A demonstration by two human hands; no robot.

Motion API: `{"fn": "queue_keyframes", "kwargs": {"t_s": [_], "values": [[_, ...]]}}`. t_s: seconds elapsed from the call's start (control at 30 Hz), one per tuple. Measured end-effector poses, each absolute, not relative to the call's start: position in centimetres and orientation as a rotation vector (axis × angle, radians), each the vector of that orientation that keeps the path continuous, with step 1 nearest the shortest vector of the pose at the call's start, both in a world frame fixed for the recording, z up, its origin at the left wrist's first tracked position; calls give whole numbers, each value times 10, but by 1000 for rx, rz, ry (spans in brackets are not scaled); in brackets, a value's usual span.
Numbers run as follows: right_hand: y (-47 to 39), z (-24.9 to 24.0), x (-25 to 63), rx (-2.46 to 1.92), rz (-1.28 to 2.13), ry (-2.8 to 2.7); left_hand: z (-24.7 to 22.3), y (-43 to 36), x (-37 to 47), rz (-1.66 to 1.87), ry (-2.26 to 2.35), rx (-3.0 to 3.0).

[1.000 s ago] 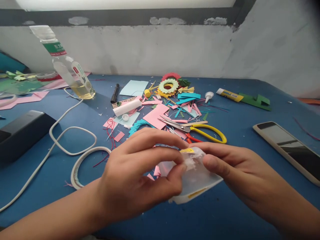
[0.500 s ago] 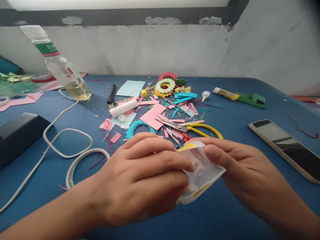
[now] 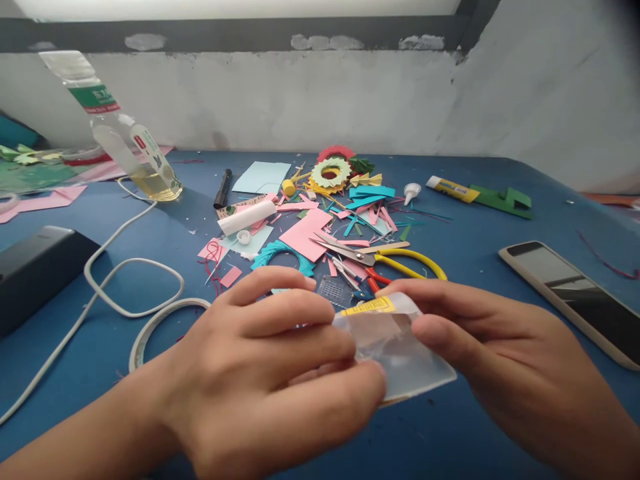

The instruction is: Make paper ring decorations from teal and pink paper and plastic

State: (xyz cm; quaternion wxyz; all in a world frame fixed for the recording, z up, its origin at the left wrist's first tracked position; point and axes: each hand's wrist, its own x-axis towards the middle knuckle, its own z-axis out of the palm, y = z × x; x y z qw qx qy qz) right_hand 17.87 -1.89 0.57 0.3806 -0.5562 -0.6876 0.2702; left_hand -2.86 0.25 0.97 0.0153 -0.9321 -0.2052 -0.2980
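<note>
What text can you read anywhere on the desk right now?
None is legible.
Yellow label on the clear packet held by both hands: blurred.
Green and red labels on the bottle: too small.
Print on the glue tube: too small.

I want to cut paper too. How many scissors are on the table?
1: metal scissors with yellow handles lie on the blue table, beyond both hands, at the near edge of the paper scraps. More could hide underneath.

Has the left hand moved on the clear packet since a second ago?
Yes. The left hand slid lower, away from the scissors; the clear packet shows more.
</note>
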Motion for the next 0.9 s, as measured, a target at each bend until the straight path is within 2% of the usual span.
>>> {"fn": "queue_keyframes", "kwargs": {"t_s": [0.17,0.33,0.6,0.7,0.8,0.9], "values": [[-19,3,176,-1287,956,-1729,11,13,-27,-920,-403,-2817],[-18,1,174,-1283,1000,-1711,14,10,-30,-925,-603,-2763],[-18,-2,171,-1265,1007,-1727,3,22,-26,-816,-505,-2852],[-17,-3,171,-1304,961,-1719,7,21,-28,-920,-525,-2905],[-15,-2,174,-1341,895,-1678,16,20,-33,-1085,-699,-2966],[-14,-3,177,-1335,853,-1668,19,23,-37,-1252,-1094,-2894]]}}
